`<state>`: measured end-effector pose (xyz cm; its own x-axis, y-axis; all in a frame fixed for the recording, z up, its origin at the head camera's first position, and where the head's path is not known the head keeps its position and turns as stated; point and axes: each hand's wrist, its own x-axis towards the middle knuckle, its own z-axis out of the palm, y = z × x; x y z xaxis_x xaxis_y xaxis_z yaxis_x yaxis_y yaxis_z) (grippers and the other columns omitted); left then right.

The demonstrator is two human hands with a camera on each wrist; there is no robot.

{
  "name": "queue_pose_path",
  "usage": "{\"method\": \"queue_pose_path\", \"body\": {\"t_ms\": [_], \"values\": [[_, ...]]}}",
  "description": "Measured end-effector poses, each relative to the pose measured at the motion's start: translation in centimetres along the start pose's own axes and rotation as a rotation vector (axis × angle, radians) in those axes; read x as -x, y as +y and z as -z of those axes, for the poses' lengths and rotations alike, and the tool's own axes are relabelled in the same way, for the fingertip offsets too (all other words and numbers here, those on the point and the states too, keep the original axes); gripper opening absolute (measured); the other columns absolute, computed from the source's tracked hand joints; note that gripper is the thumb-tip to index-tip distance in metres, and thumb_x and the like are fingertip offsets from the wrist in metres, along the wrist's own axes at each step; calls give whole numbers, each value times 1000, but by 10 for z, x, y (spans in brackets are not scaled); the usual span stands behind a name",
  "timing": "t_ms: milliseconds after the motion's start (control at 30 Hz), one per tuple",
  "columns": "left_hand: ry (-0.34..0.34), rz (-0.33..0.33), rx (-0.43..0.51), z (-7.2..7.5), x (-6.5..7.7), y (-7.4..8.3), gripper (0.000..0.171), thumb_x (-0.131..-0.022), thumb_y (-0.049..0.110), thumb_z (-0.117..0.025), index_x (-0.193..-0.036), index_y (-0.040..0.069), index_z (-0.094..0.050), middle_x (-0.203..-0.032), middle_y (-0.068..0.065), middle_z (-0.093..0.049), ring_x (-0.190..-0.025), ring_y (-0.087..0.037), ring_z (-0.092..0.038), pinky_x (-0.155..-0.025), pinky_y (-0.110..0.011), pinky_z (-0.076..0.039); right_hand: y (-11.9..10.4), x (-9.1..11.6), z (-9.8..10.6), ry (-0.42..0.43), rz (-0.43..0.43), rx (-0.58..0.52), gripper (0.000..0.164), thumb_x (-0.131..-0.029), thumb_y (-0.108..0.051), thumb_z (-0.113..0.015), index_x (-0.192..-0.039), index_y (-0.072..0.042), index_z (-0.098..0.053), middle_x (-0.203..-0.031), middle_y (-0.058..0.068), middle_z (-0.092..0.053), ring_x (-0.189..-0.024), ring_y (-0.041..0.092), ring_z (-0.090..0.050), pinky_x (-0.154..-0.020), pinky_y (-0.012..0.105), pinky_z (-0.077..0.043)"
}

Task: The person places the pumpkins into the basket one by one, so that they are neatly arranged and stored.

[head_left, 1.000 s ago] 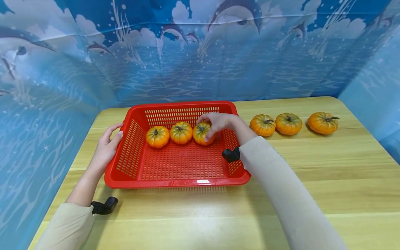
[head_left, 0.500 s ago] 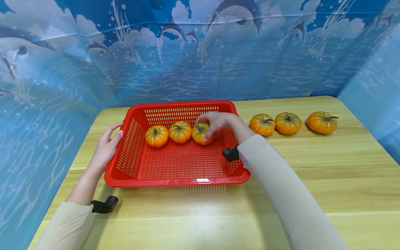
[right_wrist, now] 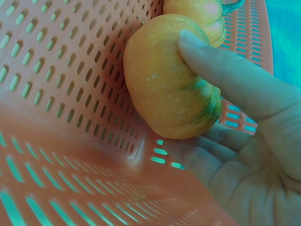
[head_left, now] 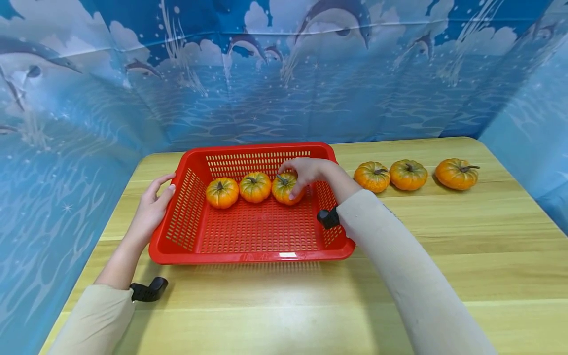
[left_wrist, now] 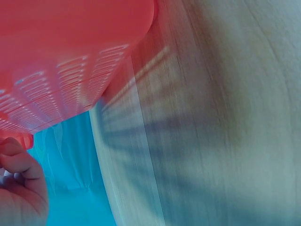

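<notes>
A red plastic basket (head_left: 262, 257) with slotted walls stands on the table. My left hand (head_left: 151, 209) grips its left rim; in the left wrist view the curled fingers (left_wrist: 21, 165) show beside the basket's outer wall (left_wrist: 70, 80). Inside, my right hand (head_left: 308, 173) holds a small orange pumpkin (head_left: 280, 192), thumb on one side and fingers on the other. The right wrist view shows this pumpkin (right_wrist: 164, 80) between thumb and fingers, partly hiding them. To its left in the basket sit a middle pumpkin (head_left: 255, 188) and a left pumpkin (head_left: 222, 193), in one row.
On the wooden table (head_left: 443, 256), right of the basket, lie three more pumpkins: a near one (head_left: 372, 177), a middle one (head_left: 408, 175) and a far-right one (head_left: 457, 174). A blue dolphin-print curtain (head_left: 266, 98) hangs behind and along both sides.
</notes>
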<state>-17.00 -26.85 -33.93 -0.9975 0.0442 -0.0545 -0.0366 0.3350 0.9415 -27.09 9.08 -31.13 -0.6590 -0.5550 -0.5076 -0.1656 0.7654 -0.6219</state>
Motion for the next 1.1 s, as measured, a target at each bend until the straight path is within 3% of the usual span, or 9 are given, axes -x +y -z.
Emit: {"method": "queue_pose_path", "body": {"t_ms": [233,467,800,967,1100], "values": [[-2,2,-5,0,1,-1,54,-100,35,-39,-147,14,-24,-107,-15,-53,-74,-12,-66,-64,-32,-56,-4,1,0,38,8,72,69,-76,-12,-78,-135,-13,-43,-137,11,-36,-117,26,-37,-84,35,-47],[-7,6,1,1,1,0,54,-100,35,-39,-147,15,-24,-105,-13,-54,-73,-13,-66,-64,-32,-56,-5,5,2,29,2,40,68,-76,-11,-78,-135,-12,-43,-134,14,-38,-115,28,-40,-83,42,-50],[-6,-5,-8,0,2,1,54,-100,35,-39,-147,14,-24,-105,-13,-54,-74,-13,-66,-64,-31,-56,-7,12,9,66,52,102,69,-77,-15,-77,-136,-11,-43,-129,16,-44,-115,28,-42,-87,38,-47],[-8,-4,-7,0,2,1,54,-100,36,-39,-147,15,-24,-109,-16,-52,-74,-13,-66,-64,-31,-56,-8,17,17,89,88,45,70,-76,-13,-77,-137,-10,-42,-134,17,-40,-119,30,-42,-87,39,-46],[-5,-7,-11,0,2,1,54,-100,36,-40,-147,15,-25,-105,-12,-54,-73,-12,-66,-64,-31,-56,-12,28,26,99,107,-29,70,-78,-12,-76,-138,-9,-40,-138,16,-36,-123,32,-36,-91,42,-44]]}}
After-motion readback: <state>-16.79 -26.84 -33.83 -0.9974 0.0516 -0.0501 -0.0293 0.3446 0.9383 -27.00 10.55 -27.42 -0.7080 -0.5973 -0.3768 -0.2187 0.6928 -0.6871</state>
